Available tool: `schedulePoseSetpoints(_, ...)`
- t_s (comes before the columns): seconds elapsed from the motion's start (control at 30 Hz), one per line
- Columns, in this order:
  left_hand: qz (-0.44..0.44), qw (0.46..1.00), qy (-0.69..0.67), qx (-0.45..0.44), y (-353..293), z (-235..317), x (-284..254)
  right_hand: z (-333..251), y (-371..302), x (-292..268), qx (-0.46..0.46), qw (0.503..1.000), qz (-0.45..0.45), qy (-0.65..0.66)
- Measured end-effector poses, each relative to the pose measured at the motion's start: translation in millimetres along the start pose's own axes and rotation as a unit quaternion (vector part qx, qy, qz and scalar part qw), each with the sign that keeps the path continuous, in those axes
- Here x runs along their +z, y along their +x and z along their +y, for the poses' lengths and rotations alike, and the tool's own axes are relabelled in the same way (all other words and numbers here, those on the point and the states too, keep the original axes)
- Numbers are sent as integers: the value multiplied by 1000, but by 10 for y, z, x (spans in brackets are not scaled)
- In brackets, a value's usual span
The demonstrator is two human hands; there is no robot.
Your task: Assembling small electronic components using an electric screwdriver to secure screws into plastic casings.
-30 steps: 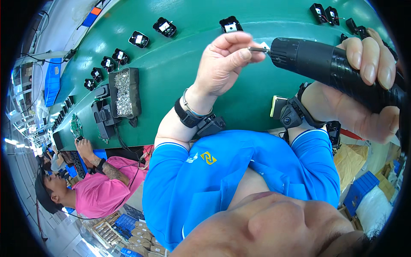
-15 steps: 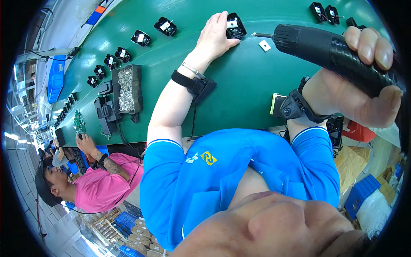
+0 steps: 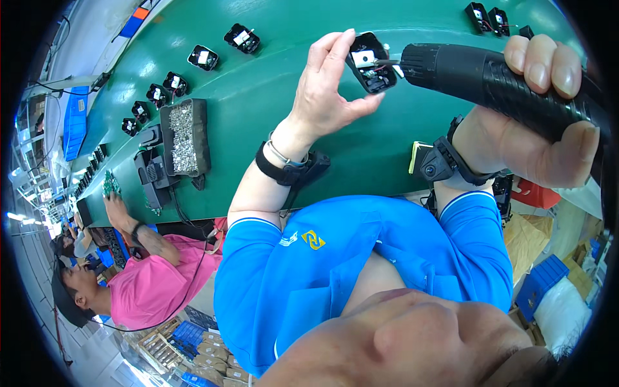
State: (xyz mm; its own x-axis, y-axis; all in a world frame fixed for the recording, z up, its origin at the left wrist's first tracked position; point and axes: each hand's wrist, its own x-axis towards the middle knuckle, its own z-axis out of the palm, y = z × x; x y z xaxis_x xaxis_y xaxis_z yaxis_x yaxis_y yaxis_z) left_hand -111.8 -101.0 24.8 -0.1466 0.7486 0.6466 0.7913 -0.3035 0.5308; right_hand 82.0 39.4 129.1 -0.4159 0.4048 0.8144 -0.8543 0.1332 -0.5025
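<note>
My left hand (image 3: 325, 97) grips a small black plastic housing (image 3: 376, 81) at the far middle of the green table (image 3: 271, 71), fingers along its left side and thumb at its near edge. Inside the housing lies a white plate (image 3: 362, 58) with a hole, among small dark parts. My right hand (image 3: 538, 138) is wrapped round a thick black electric screwdriver (image 3: 474, 72), which points left. Its thin bit reaches over the housing, close to the white plate; whether it touches a screw I cannot tell. A white piece by the housing's right edge is partly hidden by the screwdriver.
Several similar housings (image 3: 204, 58) stand in a curved row on the left, and a pair (image 3: 478, 18) at the far right. A black tray (image 3: 202, 132) holds small metal parts, beside a black device (image 3: 153, 171). A co-worker in pink (image 3: 161, 280) handles green circuit boards (image 3: 111, 186).
My left hand has drawn the housing nearer and to the right, tilting it, and it now meets the screwdriver bit. The co-worker's hand has moved to the green boards.
</note>
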Motion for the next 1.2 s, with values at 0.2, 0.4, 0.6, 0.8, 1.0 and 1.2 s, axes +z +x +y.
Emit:
schedulePoseSetpoints(0.2,27,998,-2,56,19,23,-43,82,25,18,20,1000,-14,-19)
schedulePoseSetpoints(0.4,37,996,-23,73,-97,14,-103,176,-105,189,18,999,-1,-39)
schedulePoseSetpoints(0.6,46,995,-23,87,-118,20,-104,184,-109,236,29,998,-35,-46)
schedulePoseSetpoints(0.8,46,994,-18,95,-126,25,-109,170,-104,196,28,997,-57,-40)
schedulePoseSetpoints(1.0,57,993,-13,98,-120,47,-134,169,-83,263,34,996,-74,-49)
schedulePoseSetpoints(1.2,53,993,-28,105,-114,31,-163,234,-79,304,37,992,-115,-44)
